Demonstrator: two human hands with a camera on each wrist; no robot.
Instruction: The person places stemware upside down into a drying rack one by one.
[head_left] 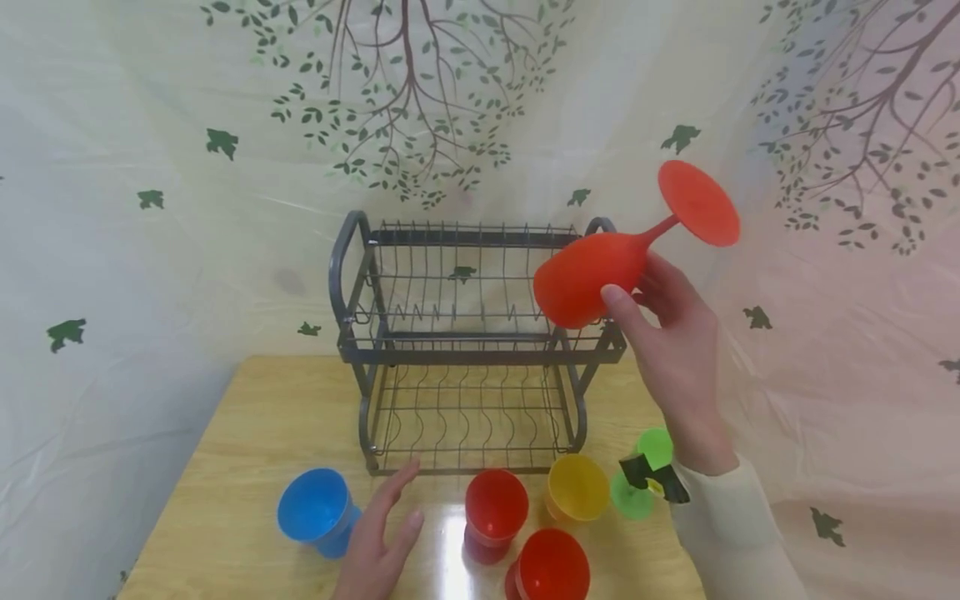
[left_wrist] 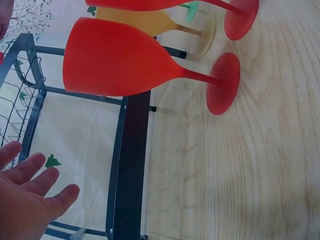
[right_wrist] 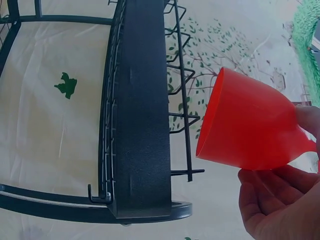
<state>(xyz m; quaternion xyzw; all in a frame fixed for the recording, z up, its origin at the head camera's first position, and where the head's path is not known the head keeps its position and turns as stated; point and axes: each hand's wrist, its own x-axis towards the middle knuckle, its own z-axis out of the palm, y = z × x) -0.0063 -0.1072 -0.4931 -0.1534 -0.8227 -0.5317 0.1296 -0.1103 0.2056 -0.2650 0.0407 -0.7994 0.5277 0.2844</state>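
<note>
My right hand (head_left: 675,350) grips a red plastic wine glass (head_left: 588,271) by its bowl. The glass is tilted, its mouth toward the lower left and its round foot up at the right. It hangs in front of the upper tier of a black two-tier dish rack (head_left: 480,357), at the right end. In the right wrist view the rim of the held glass (right_wrist: 255,120) is beside the wire edge of that tier. Low over the table, my left hand (head_left: 378,542) has its fingers extended and holds nothing, between a blue glass (head_left: 313,507) and a standing red glass (head_left: 497,504).
A second standing red glass (head_left: 553,567), a yellow glass (head_left: 577,490) and a green glass (head_left: 656,448) stand on the wooden table (head_left: 247,433), right of centre. A black tag-like piece (head_left: 654,478) is near my right cuff. Leaf-printed sheeting (head_left: 187,275) hangs behind the rack.
</note>
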